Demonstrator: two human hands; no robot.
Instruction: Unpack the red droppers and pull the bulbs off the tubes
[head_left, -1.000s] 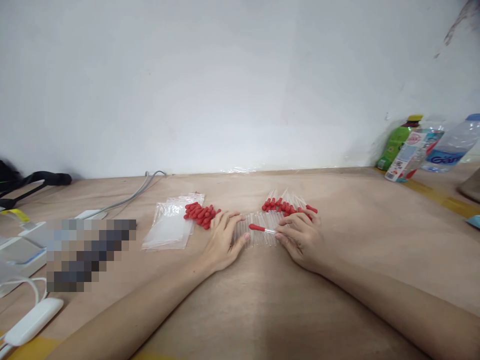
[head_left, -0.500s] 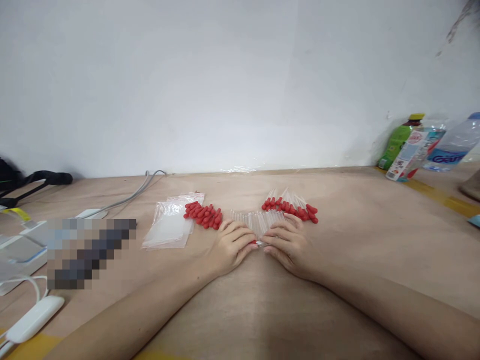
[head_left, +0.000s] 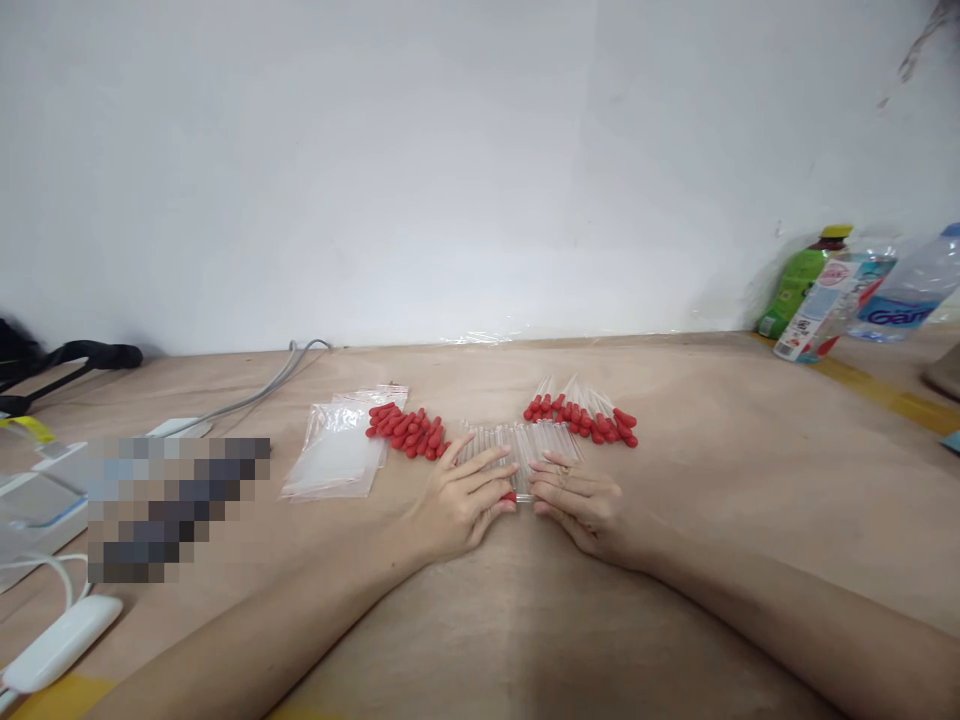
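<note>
Between thumb and fingers, my left hand (head_left: pixel 463 505) pinches a red rubber bulb (head_left: pixel 511 496), mostly covered by the fingertips. My right hand (head_left: pixel 581 507) is closed on a clear glass dropper tube (head_left: pixel 525 498), which lies crosswise with its end at the bulb. How far the tube sits inside the bulb is hidden. Just beyond both hands lies a row of clear tubes (head_left: pixel 523 442), partly covered by the fingers. A pile of loose red bulbs (head_left: pixel 405 432) is behind my left hand. Behind my right hand are several droppers (head_left: pixel 581 415) with red bulbs fitted.
Clear zip bags (head_left: pixel 334 455) lie left of the bulbs. Further left are a grey cable (head_left: pixel 262 385), a white plug-like device (head_left: pixel 64 643) and a blurred-out patch. Bottles (head_left: pixel 799 285) and a printed carton (head_left: pixel 829 310) stand at the far right by the wall (head_left: pixel 480 180).
My right hand has drawn slightly nearer to me, uncovering more of the tube row. The left index finger has lifted a little. More of the red bulb and held tube shows between the hands.
</note>
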